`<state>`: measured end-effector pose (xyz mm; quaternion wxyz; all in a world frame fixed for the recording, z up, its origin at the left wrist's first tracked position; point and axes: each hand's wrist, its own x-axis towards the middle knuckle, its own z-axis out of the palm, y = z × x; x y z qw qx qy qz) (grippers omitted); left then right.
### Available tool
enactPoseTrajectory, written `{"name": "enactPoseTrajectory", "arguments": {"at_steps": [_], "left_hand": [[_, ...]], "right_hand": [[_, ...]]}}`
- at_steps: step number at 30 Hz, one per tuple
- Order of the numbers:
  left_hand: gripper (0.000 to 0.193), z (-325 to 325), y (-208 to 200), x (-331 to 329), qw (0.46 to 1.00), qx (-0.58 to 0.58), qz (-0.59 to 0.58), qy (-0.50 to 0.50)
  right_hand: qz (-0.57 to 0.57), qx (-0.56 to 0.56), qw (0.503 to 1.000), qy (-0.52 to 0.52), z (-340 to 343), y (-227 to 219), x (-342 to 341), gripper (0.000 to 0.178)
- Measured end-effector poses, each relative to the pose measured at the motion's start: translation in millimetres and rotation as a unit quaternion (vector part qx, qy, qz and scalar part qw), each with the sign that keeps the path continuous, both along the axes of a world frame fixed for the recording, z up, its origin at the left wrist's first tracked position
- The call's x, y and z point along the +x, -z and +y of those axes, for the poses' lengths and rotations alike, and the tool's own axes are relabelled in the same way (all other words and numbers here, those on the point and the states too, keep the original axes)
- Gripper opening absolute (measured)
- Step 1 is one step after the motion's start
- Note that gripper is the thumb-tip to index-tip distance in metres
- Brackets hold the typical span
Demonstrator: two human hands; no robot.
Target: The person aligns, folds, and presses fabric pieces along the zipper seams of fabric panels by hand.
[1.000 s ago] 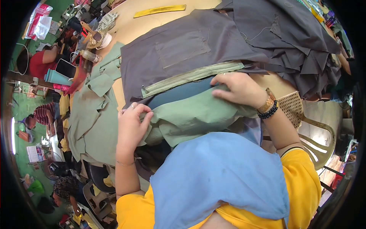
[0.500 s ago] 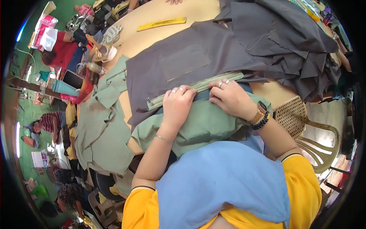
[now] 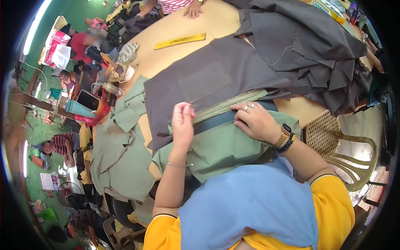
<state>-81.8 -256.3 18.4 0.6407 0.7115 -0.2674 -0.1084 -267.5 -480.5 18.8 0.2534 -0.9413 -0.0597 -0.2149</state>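
A long light-green fabric strip (image 3: 221, 104) with lengthwise lines lies slantwise along the near edge of a dark grey cloth (image 3: 164, 98). My left hand (image 3: 183, 123) is raised at the strip's left part, its fingers curled together; whatever is between them is too small to make out. My right hand (image 3: 256, 121) bends over the strip's right part, fingertips closed on its near edge. Under the strip a dark blue piece (image 3: 216, 120) shows. Nearest me is a bunched green cloth (image 3: 233, 141), partly below my right hand.
More grey cloth (image 3: 308, 46) heaps at the far right, with loose threads. Green fabric pieces (image 3: 121, 158) pile at the left. A yellow ruler-like strip (image 3: 180, 41) lies on the table (image 3: 225, 16). A plastic chair (image 3: 323, 133) stands at right. Across the table rests another person's hand (image 3: 193, 9).
My left hand has lifted off the strip and its fingers have curled inward. The right hand stays by the strip. The view has shifted, showing more of the person across the table.
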Motion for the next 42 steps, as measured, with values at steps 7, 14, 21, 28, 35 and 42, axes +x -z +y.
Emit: {"name": "enactPoseTrajectory", "arguments": {"at_steps": [7, 14, 21, 28, 35, 42], "left_hand": [[0.057, 36.1, -25.5, 63.3, 0.909, -0.140, 0.041, -0.391], [0.033, 20.7, -20.8, -4.0, 0.906, 0.286, -0.310, -0.019], [0.027, 11.6, -9.1, 2.4, 0.865, 0.364, -0.336, -0.075], [0.014, 4.9, -9.5, 12.5, 0.853, 0.350, -0.381, -0.070], [0.012, 5.0, -3.4, 15.3, 0.870, 0.355, -0.330, -0.092], [0.015, 10.9, -4.7, 13.2, 0.898, 0.351, -0.248, -0.100]], "right_hand": [[0.006, 0.007, 1.000, -0.003, 2.8, -3.0, -2.0, 0.015], [0.003, 0.011, 1.000, -0.009, -0.1, -2.2, -3.7, 0.017], [-0.002, 0.020, 1.000, -0.009, 1.2, -2.0, -1.3, 0.017], [-0.022, 0.001, 1.000, 0.002, -0.7, 2.9, -1.6, 0.015], [-0.032, 0.020, 0.999, -0.006, -2.2, 5.8, -1.2, 0.016], [-0.038, 0.009, 0.999, 0.004, -2.0, 7.8, -4.5, 0.017]]}}
